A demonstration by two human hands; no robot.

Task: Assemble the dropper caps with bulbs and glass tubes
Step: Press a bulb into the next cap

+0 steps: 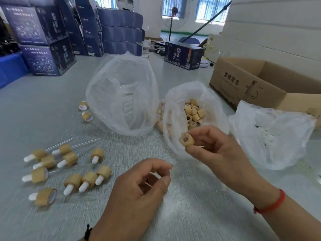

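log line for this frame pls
right hand: pinches bare cap | left hand: curled, empty | bag of caps: open | assembled droppers: left, on table

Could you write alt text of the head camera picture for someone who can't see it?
A person's right hand pinches a tan dropper cap above an open plastic bag of caps, while the left hand waits curled and empty. Assembled caps with white bulbs lie on the grey table.
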